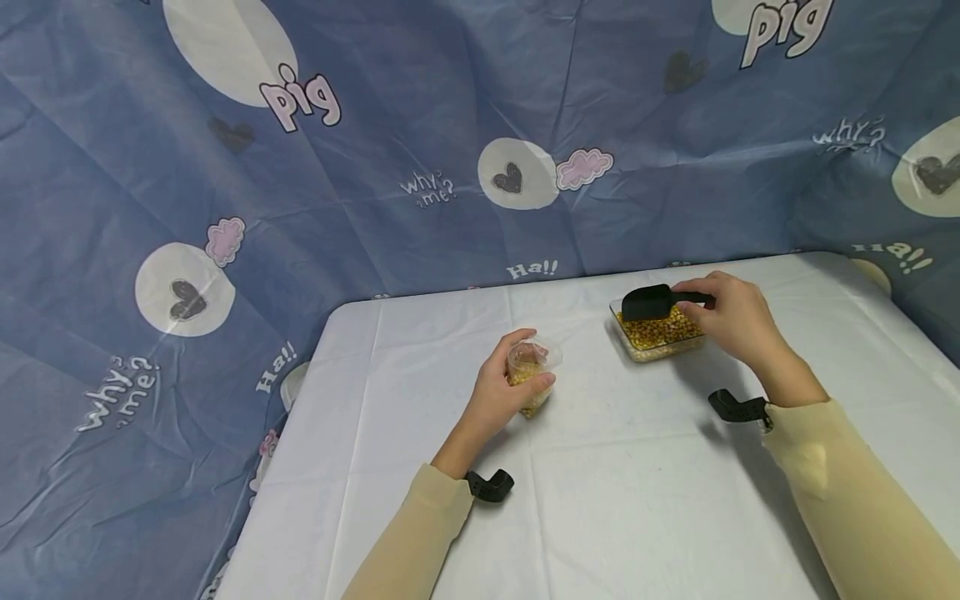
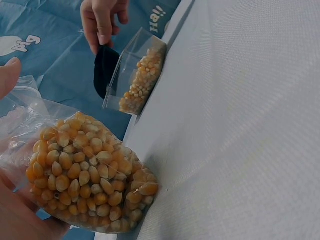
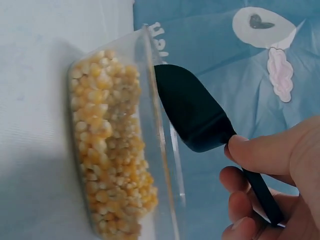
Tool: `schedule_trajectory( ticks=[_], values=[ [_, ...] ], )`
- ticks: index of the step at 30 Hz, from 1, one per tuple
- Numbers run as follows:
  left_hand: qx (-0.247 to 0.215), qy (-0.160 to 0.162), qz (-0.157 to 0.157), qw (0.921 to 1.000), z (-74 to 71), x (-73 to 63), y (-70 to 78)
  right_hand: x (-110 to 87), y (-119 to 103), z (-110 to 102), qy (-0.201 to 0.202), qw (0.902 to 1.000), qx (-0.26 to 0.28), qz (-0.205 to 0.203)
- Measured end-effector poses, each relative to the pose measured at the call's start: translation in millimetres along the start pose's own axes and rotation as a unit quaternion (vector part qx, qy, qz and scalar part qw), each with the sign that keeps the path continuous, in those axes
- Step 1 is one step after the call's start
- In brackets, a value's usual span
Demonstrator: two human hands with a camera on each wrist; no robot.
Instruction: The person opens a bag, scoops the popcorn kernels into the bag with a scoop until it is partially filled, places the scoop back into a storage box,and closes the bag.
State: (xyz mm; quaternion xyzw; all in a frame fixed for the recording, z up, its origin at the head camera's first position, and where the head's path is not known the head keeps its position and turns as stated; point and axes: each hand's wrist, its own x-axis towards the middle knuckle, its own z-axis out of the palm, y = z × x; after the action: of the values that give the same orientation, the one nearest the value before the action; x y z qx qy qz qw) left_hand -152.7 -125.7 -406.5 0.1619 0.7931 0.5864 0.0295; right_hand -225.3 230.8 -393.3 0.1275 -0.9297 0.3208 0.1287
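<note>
My left hand (image 1: 504, 377) grips a clear plastic bag (image 2: 90, 175) of corn kernels near its top. A clear ring-like rim (image 1: 546, 353) shows at the bag's mouth. My right hand (image 1: 738, 321) pinches the handle of a black scoop (image 3: 192, 107) between thumb and fingers. The scoop's blade hangs over the rim of a clear rectangular container (image 1: 637, 354), which holds corn kernels (image 3: 107, 145) and stands on the table. In the right wrist view the blade sits above the kernels, at the container's edge. Whether kernels lie in the scoop is hidden.
A white cloth covers the table (image 1: 600, 500). Behind it hangs a blue printed curtain (image 1: 420, 100), which also drops along the left side. Black wrist mounts (image 1: 491, 485) sit on both sleeves.
</note>
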Motion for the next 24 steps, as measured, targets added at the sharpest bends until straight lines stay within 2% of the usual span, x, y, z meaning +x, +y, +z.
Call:
schedule_trajectory(
  ticks=[6,16,24],
  values=[
    [0.001,0.0,0.0,1.0,-0.1,-0.4,0.0,1.0,6,7,-0.028,0.9995,-0.003,0.012],
    [0.002,0.001,-0.002,1.0,0.7,-0.3,0.5,-0.1,12,7,-0.083,0.9947,0.005,0.06],
    [-0.004,-0.001,-0.002,1.0,1.0,-0.2,-0.1,-1.4,15,11,-0.094,0.9918,-0.01,0.086]
  ],
)
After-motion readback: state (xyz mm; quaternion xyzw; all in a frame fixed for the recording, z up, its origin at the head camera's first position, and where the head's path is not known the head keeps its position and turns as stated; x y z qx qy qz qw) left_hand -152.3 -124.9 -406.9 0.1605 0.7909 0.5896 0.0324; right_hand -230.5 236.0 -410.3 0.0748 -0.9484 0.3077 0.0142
